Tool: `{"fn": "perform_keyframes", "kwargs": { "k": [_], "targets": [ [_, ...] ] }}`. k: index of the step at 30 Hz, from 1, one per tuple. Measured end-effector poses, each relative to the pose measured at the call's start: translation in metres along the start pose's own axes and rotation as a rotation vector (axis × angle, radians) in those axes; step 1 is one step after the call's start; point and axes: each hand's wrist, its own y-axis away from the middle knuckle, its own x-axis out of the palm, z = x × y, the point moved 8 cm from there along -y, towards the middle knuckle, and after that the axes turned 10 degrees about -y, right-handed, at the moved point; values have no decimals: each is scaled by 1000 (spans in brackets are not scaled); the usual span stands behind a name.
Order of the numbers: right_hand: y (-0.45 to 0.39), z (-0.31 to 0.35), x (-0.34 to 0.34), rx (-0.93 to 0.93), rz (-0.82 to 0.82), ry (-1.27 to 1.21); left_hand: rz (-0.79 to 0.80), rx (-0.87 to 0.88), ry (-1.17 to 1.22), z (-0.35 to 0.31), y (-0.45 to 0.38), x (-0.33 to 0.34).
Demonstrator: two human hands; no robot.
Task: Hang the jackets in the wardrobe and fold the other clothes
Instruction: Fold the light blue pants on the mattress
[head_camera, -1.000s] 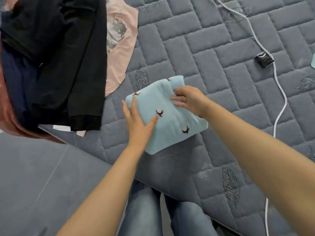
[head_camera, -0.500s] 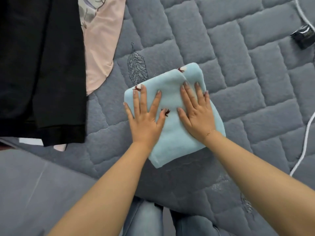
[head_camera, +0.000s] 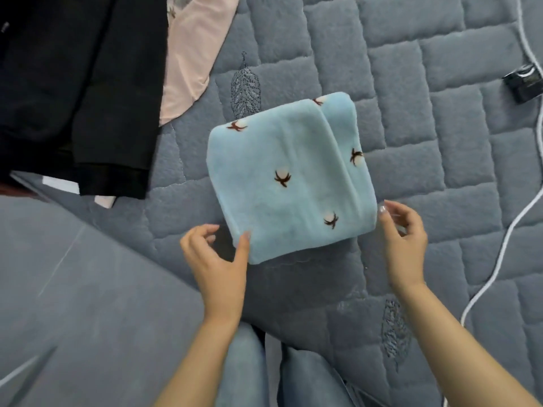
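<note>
Grip: left hand [head_camera: 219, 258] is loosely curled, thumb tip touching the near-left corner of the folded light-blue fleece garment [head_camera: 289, 177], its fingers curled off the cloth; nothing is pinched or enclosed. Right hand [head_camera: 404, 239] is relaxed and holds nothing, fingertips just beside the near-right edge.

Change: half a second ago both palms lay flat on top of the garment, pressing it down. Now both have slid off toward the near edge, and the top face is uncovered. Judgement: the pressing step is over and this piece counts as folded; the hands look placed either to square the near edge or to lift the bundle aside.

Position: garment lies as a compact square on the grey quilted bed cover [head_camera: 411, 98], between the two hands and just beyond them. Black jacket [head_camera: 79, 83] and pink garment [head_camera: 191, 51] lie well apart to the far left, not yet dealt with.
</note>
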Motion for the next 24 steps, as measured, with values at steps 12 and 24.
{"fn": "perform_keyframes", "kwargs": {
  "k": [12, 24],
  "targets": [
    [4, -24, 18, 105, 206, -198, 79, -420, 503, 47, 46, 46],
    [-26, 44, 37, -14, 386, 16, 136, -405, 564, 13, -29, -3]
  ]
}}
